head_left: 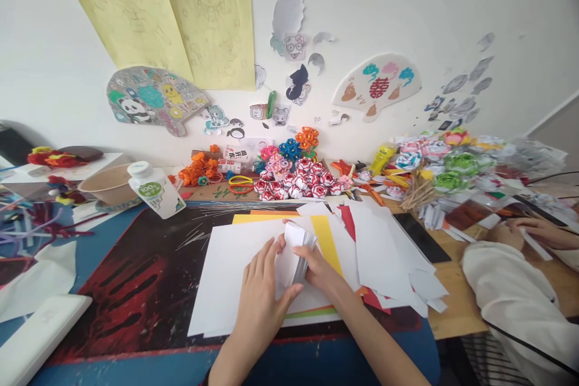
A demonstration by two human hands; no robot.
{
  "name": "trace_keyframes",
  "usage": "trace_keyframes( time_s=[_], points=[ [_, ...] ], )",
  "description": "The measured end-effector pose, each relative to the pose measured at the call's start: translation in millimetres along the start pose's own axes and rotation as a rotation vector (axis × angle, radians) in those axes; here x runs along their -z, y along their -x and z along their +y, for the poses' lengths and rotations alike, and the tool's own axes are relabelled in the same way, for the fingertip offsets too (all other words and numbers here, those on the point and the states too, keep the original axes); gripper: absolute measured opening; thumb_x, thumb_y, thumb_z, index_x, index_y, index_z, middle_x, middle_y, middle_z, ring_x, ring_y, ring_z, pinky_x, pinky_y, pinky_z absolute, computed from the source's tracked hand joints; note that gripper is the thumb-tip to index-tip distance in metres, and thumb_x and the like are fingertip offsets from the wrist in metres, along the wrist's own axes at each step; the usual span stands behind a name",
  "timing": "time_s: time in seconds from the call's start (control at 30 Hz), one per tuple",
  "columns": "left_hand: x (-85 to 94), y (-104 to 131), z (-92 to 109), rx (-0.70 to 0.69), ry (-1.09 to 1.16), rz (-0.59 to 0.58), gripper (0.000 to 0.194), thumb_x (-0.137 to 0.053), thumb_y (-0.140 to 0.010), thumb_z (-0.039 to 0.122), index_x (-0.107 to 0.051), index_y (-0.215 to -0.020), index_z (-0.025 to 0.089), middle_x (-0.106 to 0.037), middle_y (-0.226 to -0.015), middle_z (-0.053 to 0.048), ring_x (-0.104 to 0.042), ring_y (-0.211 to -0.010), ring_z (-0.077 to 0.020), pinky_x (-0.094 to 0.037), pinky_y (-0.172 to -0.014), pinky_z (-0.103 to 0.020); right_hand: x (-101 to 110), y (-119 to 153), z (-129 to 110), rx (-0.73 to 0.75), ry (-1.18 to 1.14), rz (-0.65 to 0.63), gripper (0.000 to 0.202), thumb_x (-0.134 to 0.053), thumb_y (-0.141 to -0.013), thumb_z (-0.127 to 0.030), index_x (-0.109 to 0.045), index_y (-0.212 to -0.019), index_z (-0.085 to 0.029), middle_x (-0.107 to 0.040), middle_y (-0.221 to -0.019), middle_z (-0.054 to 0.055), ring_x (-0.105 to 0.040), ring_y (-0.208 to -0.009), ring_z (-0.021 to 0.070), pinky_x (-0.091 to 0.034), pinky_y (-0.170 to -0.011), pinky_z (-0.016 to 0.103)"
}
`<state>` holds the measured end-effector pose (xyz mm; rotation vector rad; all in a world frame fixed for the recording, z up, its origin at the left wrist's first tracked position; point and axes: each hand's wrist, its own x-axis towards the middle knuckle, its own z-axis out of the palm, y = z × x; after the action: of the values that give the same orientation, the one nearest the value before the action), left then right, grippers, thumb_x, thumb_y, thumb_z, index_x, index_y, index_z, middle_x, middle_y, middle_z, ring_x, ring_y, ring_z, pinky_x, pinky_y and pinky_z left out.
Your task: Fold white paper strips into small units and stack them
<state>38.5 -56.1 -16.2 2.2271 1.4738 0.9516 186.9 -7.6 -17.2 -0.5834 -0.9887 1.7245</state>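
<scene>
Left of centre, the white bottle (156, 196) could topple if a sleeve or forearm caught it. Mid-frame, the left hand (260, 289) cups the near left side of the paper stack (296, 235) — how firmly, I cannot tell. The right hand (321, 268) pinches it, thumb in front; a loose pinch could fan the pieces out. Right of centre, overlapping white sheets (380, 253) could slide if nudged — nothing weights them.

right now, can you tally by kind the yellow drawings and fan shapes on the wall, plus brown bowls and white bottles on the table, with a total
yellow drawings: 2
fan shapes: 2
brown bowl: 1
white bottle: 1
total: 6
</scene>
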Motion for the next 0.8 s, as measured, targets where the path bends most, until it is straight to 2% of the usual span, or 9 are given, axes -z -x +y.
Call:
trace_keyframes(
  time_s=[0.13,0.23,0.27,0.33,0.4,0.5,0.6,0.7,0.8],
  points=[
    [3.6,-21.3,-11.5,0.173,0.426,-0.105,0.066,-0.052,-0.088,0.044,-0.023,-0.141,0.017,-0.046,-0.137,-0.020,-0.049,-0.122,-0.0294,-0.040,-0.097,-0.046,-7.2,-9.4,-3.9,0.031,0.069,-0.038,0.064,-0.059,-0.075,-0.015,-0.040,-0.135,-0.028,-0.062,-0.082,0.000,-0.058,-0.080,0.0178,-0.048,-0.074,0.031],
    [16.0,-45.0,-21.2,0.288,0.702,-0.169,0.073,-0.063,-0.080,0.045,-0.027,-0.136,0.015,-0.061,-0.110,-0.013,-0.061,-0.100,-0.0238,-0.045,-0.089,-0.041,-4.9,-22.1,-10.5,0.006,0.073,-0.119,0.070,-0.061,-0.072,-0.016,-0.037,-0.137,-0.029,-0.061,-0.080,-0.002,-0.058,-0.078,0.0173,-0.048,-0.071,0.031],
    [20.8,-52.5,-23.3,0.331,0.797,-0.240,0.073,-0.065,-0.079,0.045,-0.029,-0.135,0.016,-0.063,-0.101,-0.009,-0.062,-0.092,-0.0216,-0.048,-0.083,-0.038,-3.2,-27.3,-13.3,-0.008,0.056,-0.156,0.071,-0.061,-0.072,-0.019,-0.037,-0.138,-0.029,-0.061,-0.079,-0.002,-0.059,-0.077,0.0176,-0.048,-0.070,0.031],
    [28.9,-65.3,-25.4,0.367,0.964,-0.402,0.059,-0.068,-0.077,0.043,-0.040,-0.122,0.017,-0.062,-0.093,-0.005,-0.062,-0.086,-0.0189,-0.049,-0.076,-0.032,0.5,-38.2,-18.7,-0.024,0.032,-0.205,0.070,-0.061,-0.072,-0.024,-0.037,-0.137,-0.027,-0.061,-0.078,-0.001,-0.059,-0.076,0.0185,-0.049,-0.067,0.031],
    [32.9,-74.3,-26.2,0.373,1.059,-0.455,0.044,-0.071,-0.075,0.041,-0.050,-0.104,0.015,-0.062,-0.093,-0.004,-0.060,-0.086,-0.0177,-0.047,-0.075,-0.029,3.3,-47.8,-23.0,-0.018,0.033,-0.202,0.067,-0.060,-0.073,-0.028,-0.039,-0.136,-0.025,-0.062,-0.079,0.000,-0.060,-0.076,0.0190,-0.049,-0.066,0.032],
    [31.3,-81.2,-29.3,0.398,1.107,-0.422,0.037,-0.073,-0.073,0.040,-0.055,-0.092,0.014,-0.063,-0.093,-0.005,-0.059,-0.087,-0.0181,-0.046,-0.077,-0.029,4.5,-56.5,-24.6,-0.018,0.050,-0.163,0.062,-0.058,-0.075,-0.031,-0.042,-0.134,-0.024,-0.063,-0.080,0.002,-0.061,-0.075,0.0194,-0.050,-0.065,0.031],
    [25.3,-82.5,-35.6,0.453,1.162,-0.406,0.042,-0.073,-0.074,0.041,-0.058,-0.101,0.013,-0.063,-0.094,-0.006,-0.059,-0.086,-0.0183,-0.045,-0.077,-0.029,3.3,-57.8,-21.3,-0.048,0.057,-0.096,0.054,-0.055,-0.079,-0.031,-0.045,-0.132,-0.024,-0.064,-0.080,0.002,-0.062,-0.074,0.0190,-0.051,-0.064,0.031],
    [18.2,-81.1,-41.8,0.526,1.274,-0.400,0.048,-0.069,-0.078,0.041,-0.057,-0.113,0.012,-0.062,-0.094,-0.007,-0.058,-0.081,-0.0159,-0.044,-0.070,-0.025,1.9,-57.0,-16.8,-0.086,0.048,-0.021,0.050,-0.055,-0.081,-0.032,-0.045,-0.130,-0.024,-0.064,-0.084,0.003,-0.063,-0.073,0.0191,-0.052,-0.060,0.030],
    [13.1,-79.9,-45.3,0.568,1.351,-0.367,0.041,-0.067,-0.080,0.041,-0.059,-0.110,0.013,-0.059,-0.086,-0.005,-0.052,-0.069,-0.0105,-0.039,-0.059,-0.020,-0.5,-58.6,-12.5,-0.112,-0.009,0.005,0.050,-0.058,-0.081,-0.033,-0.043,-0.128,-0.026,-0.064,-0.092,0.003,-0.063,-0.071,0.0189,-0.052,-0.053,0.029]
  ],
)
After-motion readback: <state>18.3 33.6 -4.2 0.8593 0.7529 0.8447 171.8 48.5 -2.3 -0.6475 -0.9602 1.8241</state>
